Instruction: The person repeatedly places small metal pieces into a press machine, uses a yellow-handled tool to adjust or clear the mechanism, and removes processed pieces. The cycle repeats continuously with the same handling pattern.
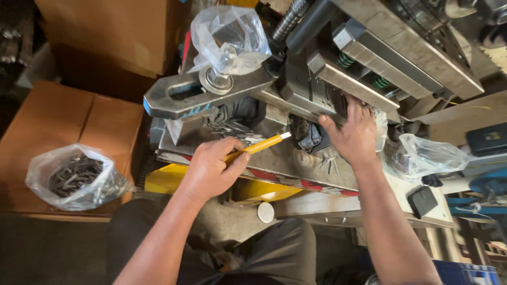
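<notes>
My left hand (214, 169) grips a yellow stick-like tool with a white tip (262, 143), pointing right and up over the grey metal machine bed (274, 158). Just beyond the tool's tip lies a heap of small dark metal pieces (232, 128). My right hand (355, 132) rests flat with its fingers reaching under a steel bar of the machine (348, 84); whether it holds anything is hidden. A few loose metal pieces (328, 164) lie on the bed below that hand.
A clear bag of dark metal pieces (74, 177) sits on a cardboard box (47, 121) at left. A heavy slotted steel clamp (200, 92) carries an empty plastic bag (229, 37). Another clear bag (430, 155) lies at right. My knees are below.
</notes>
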